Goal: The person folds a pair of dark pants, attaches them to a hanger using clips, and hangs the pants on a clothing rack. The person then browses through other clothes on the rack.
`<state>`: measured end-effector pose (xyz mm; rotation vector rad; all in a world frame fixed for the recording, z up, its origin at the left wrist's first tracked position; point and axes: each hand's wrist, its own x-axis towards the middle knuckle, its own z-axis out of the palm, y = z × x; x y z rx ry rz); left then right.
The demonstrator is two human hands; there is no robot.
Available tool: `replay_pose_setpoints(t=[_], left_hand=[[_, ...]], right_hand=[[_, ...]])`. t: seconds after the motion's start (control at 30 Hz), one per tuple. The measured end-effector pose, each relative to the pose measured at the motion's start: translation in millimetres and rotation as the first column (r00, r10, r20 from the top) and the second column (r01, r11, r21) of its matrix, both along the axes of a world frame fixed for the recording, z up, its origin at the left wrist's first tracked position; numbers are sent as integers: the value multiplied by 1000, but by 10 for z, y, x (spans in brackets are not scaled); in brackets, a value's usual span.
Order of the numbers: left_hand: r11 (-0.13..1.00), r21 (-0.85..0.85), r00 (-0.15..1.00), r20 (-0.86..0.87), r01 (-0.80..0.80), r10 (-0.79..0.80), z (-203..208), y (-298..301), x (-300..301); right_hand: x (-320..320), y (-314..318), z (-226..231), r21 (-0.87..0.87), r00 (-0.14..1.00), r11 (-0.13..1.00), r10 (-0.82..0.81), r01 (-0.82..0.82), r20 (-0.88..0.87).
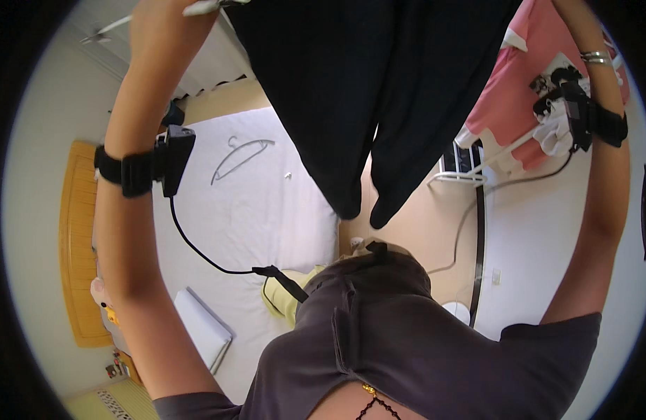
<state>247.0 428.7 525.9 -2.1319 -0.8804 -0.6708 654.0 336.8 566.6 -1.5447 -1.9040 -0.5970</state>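
At the upper left, the person's left hand [170, 17] is raised and cut off by the top edge beside a small whitish object [202, 7], so its finger position cannot be told; below, a grey clothes hanger [256, 143] lies on a white-sheeted bed [295, 224]. In the centre, black trousers [323, 98] hang legs down, just right of that hand. At far right, silver bracelets [596, 58] circle the other raised arm, its fingers out of view.
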Motion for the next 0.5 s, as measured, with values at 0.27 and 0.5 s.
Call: replay_pose_setpoints(t=[0.27, 0.5], left_hand=[[221, -975, 830, -143, -25, -540, -1898, -614, -187], [604, -797, 945, -173, 31, -277, -1367, 2, 153]], right_hand=[[-132, -518, -2156, -965, 857, -242, 472, -99, -206], [548, -3, -1659, -703, 945, 702, 143, 112, 294]])
